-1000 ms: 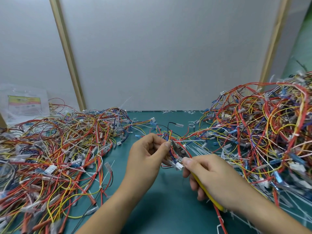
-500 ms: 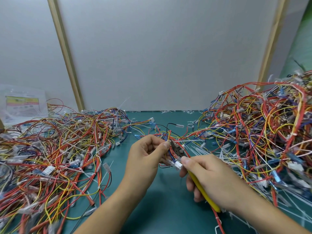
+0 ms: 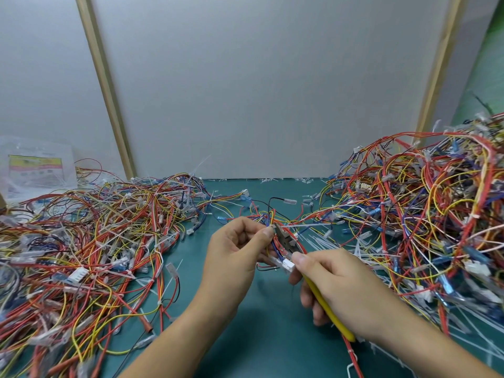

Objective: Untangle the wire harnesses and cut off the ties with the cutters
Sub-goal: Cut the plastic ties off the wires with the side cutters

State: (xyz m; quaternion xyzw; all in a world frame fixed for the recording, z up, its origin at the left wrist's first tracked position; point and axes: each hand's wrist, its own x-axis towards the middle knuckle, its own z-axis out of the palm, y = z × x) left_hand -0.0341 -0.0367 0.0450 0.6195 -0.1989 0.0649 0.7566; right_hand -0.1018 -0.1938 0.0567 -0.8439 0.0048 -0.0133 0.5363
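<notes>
Wire harness (image 3: 273,237), small multicolour bundle, held above the green mat (image 3: 272,339) between your two hands.
Red, yellow, blue and black leads, white connector (image 3: 287,264) at the near end. Your left hand (image 3: 234,251) pinches the bundle between thumb and curled fingers; your right hand (image 3: 338,285) wraps the yellow-handled cutters (image 3: 326,306), one fingertip against the connector, metal head laid among the wires. Blades apart or closed: not legible. The tie cannot be picked out among the leads. A left pile (image 3: 95,241) and a right pile (image 3: 425,214) of tangled harnesses flank you, the right pile cut off by the frame edge; white tie offcuts (image 3: 330,242) lie near your right hand.
</notes>
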